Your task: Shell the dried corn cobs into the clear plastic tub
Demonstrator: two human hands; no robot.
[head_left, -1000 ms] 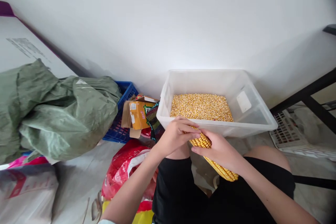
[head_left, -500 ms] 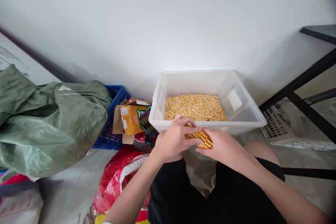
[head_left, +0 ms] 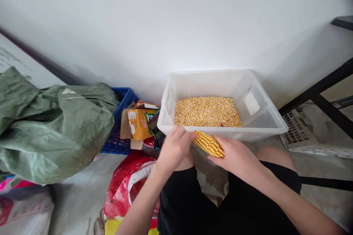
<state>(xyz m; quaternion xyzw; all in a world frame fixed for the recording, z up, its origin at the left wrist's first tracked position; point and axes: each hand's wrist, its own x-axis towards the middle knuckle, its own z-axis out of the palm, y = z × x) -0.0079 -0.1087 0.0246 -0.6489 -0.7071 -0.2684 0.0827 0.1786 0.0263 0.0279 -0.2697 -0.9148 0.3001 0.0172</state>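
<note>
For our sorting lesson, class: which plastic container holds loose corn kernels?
The translucent bin, between the other two: corn kernels lie inside it, while the blue crate and white basket show none.

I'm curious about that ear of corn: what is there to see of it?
The ear of corn is golden yellow, with kernels packed in tight rows where it shows. It is held aslant near the rim of the translucent bin. The right hand grips and hides one end; the left hand is at the other, contact unclear.
</note>
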